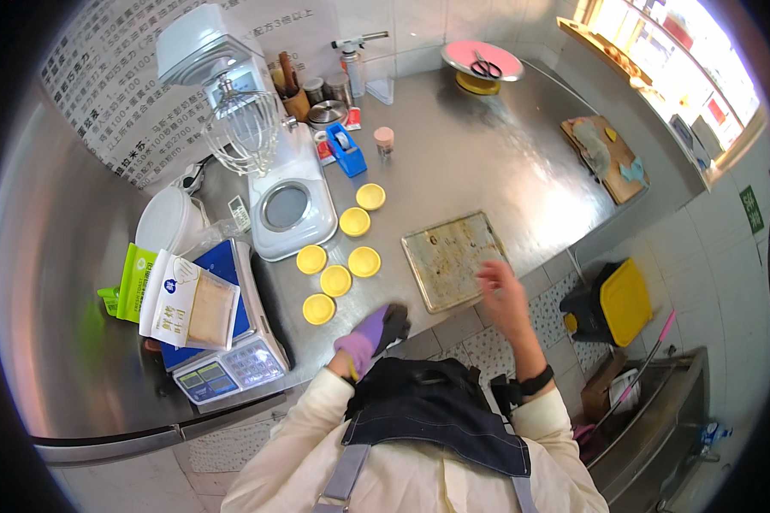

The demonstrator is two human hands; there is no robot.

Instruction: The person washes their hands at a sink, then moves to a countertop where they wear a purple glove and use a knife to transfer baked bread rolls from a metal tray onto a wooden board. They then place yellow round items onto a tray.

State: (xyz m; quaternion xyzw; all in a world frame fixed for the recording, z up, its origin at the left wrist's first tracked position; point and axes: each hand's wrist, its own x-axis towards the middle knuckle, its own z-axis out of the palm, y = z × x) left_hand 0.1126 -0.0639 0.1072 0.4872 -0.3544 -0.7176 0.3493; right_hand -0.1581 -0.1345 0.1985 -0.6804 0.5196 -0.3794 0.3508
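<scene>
My left hand wears a purple glove with dark fingers and rests at the front edge of the steel worktop, its fingers blurred. Bare, my right hand is over the right front corner of a stained metal baking tray; whether it touches the tray I cannot tell. Several round yellow tarts or cups stand on the steel, left of the tray and beyond my gloved hand. None of them is in either hand.
A stand mixer with a whisk is behind the yellow rounds. To the left, packaged bread lies on a digital scale. Farther off are a blue tape dispenser, a small jar, a pink turntable bearing scissors and a wooden board.
</scene>
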